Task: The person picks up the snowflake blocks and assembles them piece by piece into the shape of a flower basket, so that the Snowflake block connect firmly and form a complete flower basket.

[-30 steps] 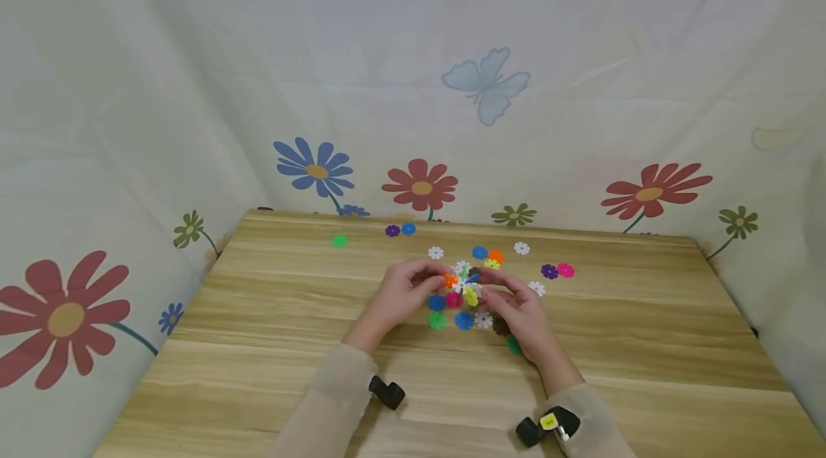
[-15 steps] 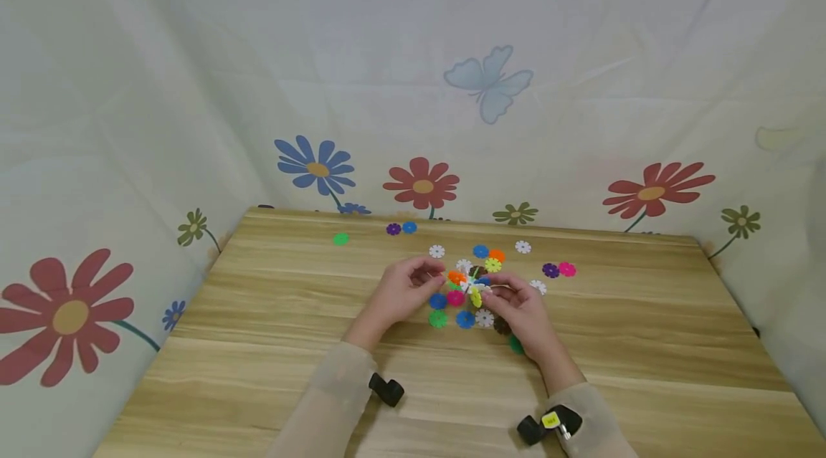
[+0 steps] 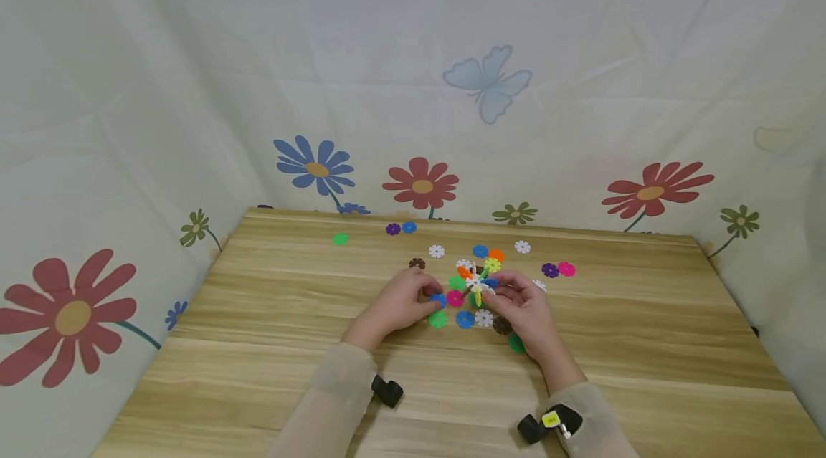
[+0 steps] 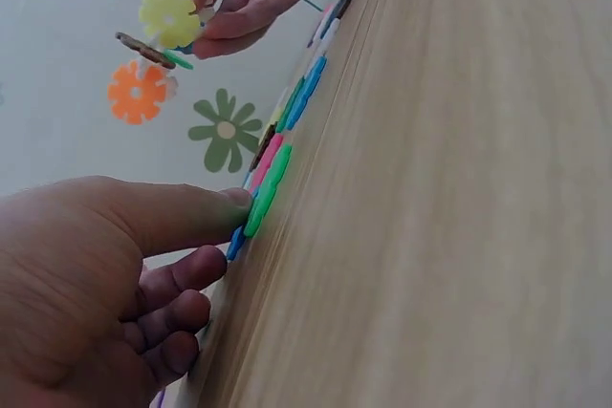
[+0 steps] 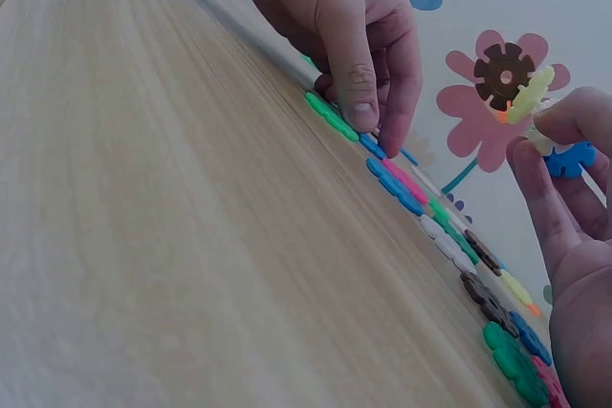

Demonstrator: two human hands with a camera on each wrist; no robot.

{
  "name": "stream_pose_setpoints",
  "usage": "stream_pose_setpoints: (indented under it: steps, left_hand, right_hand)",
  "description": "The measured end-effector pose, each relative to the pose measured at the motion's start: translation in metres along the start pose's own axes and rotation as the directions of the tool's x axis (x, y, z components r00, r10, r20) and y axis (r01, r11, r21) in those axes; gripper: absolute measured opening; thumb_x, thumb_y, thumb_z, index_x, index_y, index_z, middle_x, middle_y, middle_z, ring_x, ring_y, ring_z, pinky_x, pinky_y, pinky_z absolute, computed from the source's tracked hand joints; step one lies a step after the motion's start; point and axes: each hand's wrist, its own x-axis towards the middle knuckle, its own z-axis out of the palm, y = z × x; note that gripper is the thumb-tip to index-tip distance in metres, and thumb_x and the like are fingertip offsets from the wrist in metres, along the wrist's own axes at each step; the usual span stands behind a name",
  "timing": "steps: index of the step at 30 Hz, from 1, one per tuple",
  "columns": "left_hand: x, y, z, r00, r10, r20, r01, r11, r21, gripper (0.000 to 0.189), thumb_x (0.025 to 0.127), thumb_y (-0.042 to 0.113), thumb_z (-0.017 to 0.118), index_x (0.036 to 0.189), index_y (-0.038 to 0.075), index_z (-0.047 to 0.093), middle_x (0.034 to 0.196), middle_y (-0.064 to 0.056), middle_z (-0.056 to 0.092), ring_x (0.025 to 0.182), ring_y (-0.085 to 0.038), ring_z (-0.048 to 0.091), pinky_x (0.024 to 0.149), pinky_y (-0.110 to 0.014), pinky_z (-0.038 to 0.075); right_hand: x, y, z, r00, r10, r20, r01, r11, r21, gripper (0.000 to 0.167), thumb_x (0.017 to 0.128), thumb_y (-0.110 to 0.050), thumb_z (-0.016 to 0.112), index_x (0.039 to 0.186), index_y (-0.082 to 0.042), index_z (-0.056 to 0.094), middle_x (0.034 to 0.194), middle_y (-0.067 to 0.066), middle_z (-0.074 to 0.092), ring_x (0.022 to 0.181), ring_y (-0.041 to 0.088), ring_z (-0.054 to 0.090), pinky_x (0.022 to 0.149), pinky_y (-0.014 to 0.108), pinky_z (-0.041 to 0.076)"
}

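Held up over the table, my right hand (image 3: 528,311) pinches a cluster of interlocking snowflake discs (image 3: 476,282), joined round a white one. Yellow, orange, brown, green and blue discs stick out of it, as the left wrist view shows by its yellow disc (image 4: 170,16). My left hand (image 3: 399,300) is down at the tabletop, thumb and forefinger pinching the rim of a loose blue disc (image 3: 439,299). In the right wrist view that blue disc (image 5: 372,146) sits between the fingertips, beside a flat green disc (image 5: 331,118). The other left fingers curl under the palm.
Loose discs lie flat on the wooden table (image 3: 290,343) around the hands, among them a pink disc (image 3: 454,298), a white disc (image 3: 484,318) and a brown disc (image 3: 416,264). Farther back are a purple disc (image 3: 393,229) and a green disc (image 3: 340,239). A flower-printed curtain (image 3: 361,85) stands behind.
My left hand has left the cluster and come down towards me onto the blue disc. The cluster has shifted slightly right in my right hand. A brown disc behind the left hand now shows.
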Motion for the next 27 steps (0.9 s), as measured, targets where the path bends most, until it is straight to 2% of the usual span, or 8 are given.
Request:
stream_pose_setpoints:
  steps: [8, 15, 21, 27]
  left_hand:
    - [-0.001, 0.001, -0.002, 1.0, -0.024, 0.017, 0.024, 1.0, 0.013, 0.017, 0.1, 0.018, 0.082, 0.111, 0.008, 0.074, 0.105, -0.002, 0.065, 0.097, -0.019, 0.06, 0.092, -0.04, 0.055]
    - [-0.001, -0.006, -0.002, 0.998, -0.062, -0.016, 0.06, 0.995, -0.081, 0.014, 0.104, 0.012, 0.077, 0.11, 0.012, 0.065, 0.098, 0.002, 0.068, 0.088, -0.015, 0.062, 0.082, -0.034, 0.056]
    - [-0.002, -0.009, -0.007, 0.994, -0.068, -0.088, 0.054, 0.986, -0.157, 0.006, 0.106, 0.009, 0.073, 0.111, 0.011, 0.071, 0.1, 0.001, 0.072, 0.088, -0.013, 0.067, 0.083, -0.031, 0.06]
    - [-0.003, -0.005, -0.014, 0.98, -0.091, -0.178, 0.029, 0.945, -0.325, 0.007, 0.102, 0.007, 0.077, 0.107, 0.009, 0.071, 0.095, -0.001, 0.073, 0.083, -0.015, 0.07, 0.078, -0.028, 0.061]
  right_hand:
    - [0.0, -0.001, 0.0, 1.0, -0.007, 0.005, 0.007, 1.0, 0.012, 0.038, 0.098, 0.003, 0.079, 0.128, 0.016, 0.059, 0.11, -0.001, 0.071, 0.102, 0.014, 0.07, 0.088, 0.025, 0.062]
    - [0.0, 0.001, 0.0, 1.0, 0.005, -0.015, -0.005, 1.0, -0.024, 0.035, 0.098, 0.006, 0.076, 0.128, 0.015, 0.06, 0.111, -0.002, 0.071, 0.101, 0.013, 0.069, 0.089, 0.023, 0.062]
    - [0.0, 0.002, 0.0, 0.999, 0.015, -0.03, -0.016, 0.999, -0.045, 0.035, 0.098, 0.009, 0.076, 0.13, 0.014, 0.062, 0.111, -0.004, 0.073, 0.1, 0.012, 0.069, 0.089, 0.022, 0.061]
    - [0.001, 0.002, 0.001, 1.0, 0.007, -0.02, -0.008, 0.999, -0.031, 0.036, 0.098, 0.008, 0.075, 0.131, 0.016, 0.062, 0.113, -0.005, 0.074, 0.099, 0.01, 0.069, 0.088, 0.022, 0.061]
